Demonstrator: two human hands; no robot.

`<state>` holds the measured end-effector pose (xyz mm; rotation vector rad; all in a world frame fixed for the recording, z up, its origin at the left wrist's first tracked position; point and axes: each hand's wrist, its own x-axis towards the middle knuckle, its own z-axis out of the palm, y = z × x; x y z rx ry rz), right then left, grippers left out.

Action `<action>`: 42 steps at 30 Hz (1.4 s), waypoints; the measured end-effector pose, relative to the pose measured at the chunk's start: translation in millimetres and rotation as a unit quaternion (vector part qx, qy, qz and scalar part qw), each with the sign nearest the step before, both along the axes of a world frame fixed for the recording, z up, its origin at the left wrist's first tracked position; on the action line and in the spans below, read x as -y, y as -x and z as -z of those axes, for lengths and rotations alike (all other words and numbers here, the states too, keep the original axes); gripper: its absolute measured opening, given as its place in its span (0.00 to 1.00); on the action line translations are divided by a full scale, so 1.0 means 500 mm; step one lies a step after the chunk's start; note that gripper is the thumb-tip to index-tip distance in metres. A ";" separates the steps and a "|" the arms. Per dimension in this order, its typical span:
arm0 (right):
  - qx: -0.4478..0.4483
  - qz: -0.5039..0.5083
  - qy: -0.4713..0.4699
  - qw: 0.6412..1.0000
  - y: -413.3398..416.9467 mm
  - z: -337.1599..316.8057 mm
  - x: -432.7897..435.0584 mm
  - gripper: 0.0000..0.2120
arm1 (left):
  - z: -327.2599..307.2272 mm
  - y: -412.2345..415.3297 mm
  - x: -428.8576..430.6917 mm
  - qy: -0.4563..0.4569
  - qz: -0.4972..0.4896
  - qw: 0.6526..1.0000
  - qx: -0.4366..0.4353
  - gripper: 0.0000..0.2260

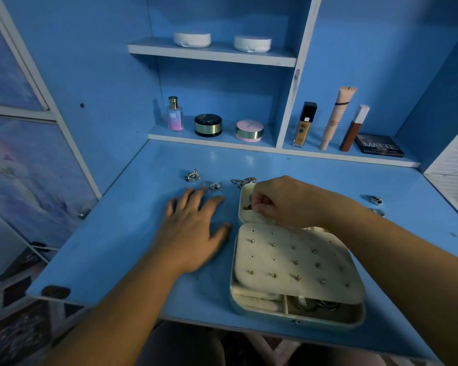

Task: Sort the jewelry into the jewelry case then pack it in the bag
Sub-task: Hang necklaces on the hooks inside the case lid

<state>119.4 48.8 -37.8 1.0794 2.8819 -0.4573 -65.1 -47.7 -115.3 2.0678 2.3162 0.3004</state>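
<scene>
Silver star-shaped ring [215, 186] lies just past the fingertips of the left hand [193, 231], which is spread flat and holding nothing on the blue desk [143, 233]. That's the nearer hand! The right hand [283, 202] pinches a small dark piece [247, 207] in the far half of the cream-lined open jewelry case [286, 289], which sits to the ring's right.

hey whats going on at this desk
A person is sorting jewelry into an open jewelry case on a blue desk. Their right hand is curled in a pinch over the far half of the case; what it holds is too small to tell. The left hand lies flat on the desk, fingers spread. Studs already sit in the padded panel. Loose rings and a chain lie on the desk beyond the hands, outside the case.
</scene>
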 end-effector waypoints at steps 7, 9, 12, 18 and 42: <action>0.006 0.017 0.011 1.000 0.000 0.008 0.016 0.11 | 0.002 0.002 -0.001 -0.013 0.008 1.000 0.007 0.26; 0.009 0.020 0.003 1.000 0.003 0.010 0.020 0.11 | 0.003 0.002 -0.001 -0.015 0.008 1.000 0.011 0.26; 0.014 0.031 -0.008 0.999 0.010 0.010 0.022 0.10 | 0.003 0.004 -0.002 -0.021 0.007 1.000 0.014 0.26; 0.039 0.032 0.009 0.999 0.018 0.001 0.022 0.08 | 0.002 0.003 -0.001 -0.025 0.004 1.000 0.018 0.29; 0.085 0.015 -0.057 0.995 0.025 0.008 0.016 0.12 | 0.005 0.006 -0.002 -0.035 0.004 0.999 0.021 0.32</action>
